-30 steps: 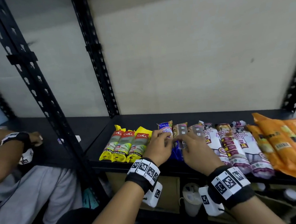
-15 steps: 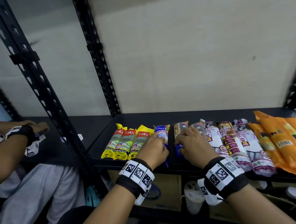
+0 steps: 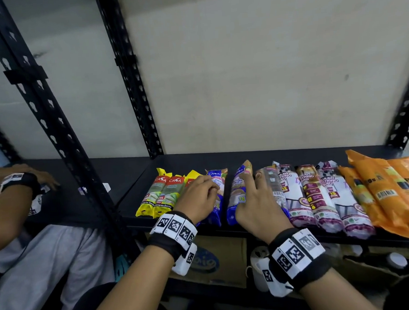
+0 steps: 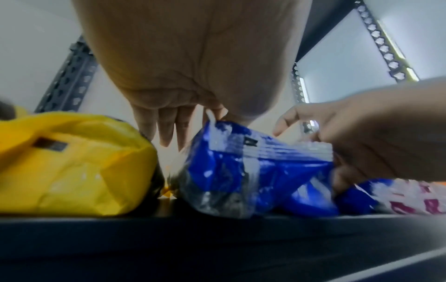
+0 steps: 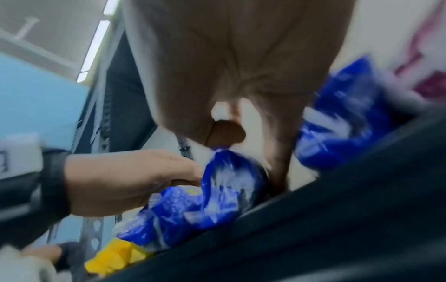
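Observation:
Flat packs of rolled bags lie side by side on a black shelf (image 3: 222, 157). My left hand (image 3: 210, 190) curls over the left blue pack (image 3: 218, 178), beside the yellow packs (image 3: 158, 197). The left wrist view shows its fingers going down between a yellow pack (image 4: 72, 162) and the blue pack (image 4: 229, 167). My right hand (image 3: 250, 183) grips the right blue pack (image 3: 239, 191), which is tilted up on its edge. Its thumb (image 5: 226, 135) presses the pack's near end (image 5: 229, 181), and its other fingers lie over a grey pack (image 3: 271, 186).
White-and-purple drawstring-bag packs (image 3: 316, 196) and orange packs (image 3: 392, 184) fill the shelf to the right. Black slotted uprights (image 3: 53, 130) stand at left. Another person's arm (image 3: 21, 187) rests on the neighbouring shelf. A cardboard box (image 3: 217, 262) sits below.
The two blue packs have come down from the raised hold onto the shelf. A gap has opened between them, and the right one now stands tilted on its edge.

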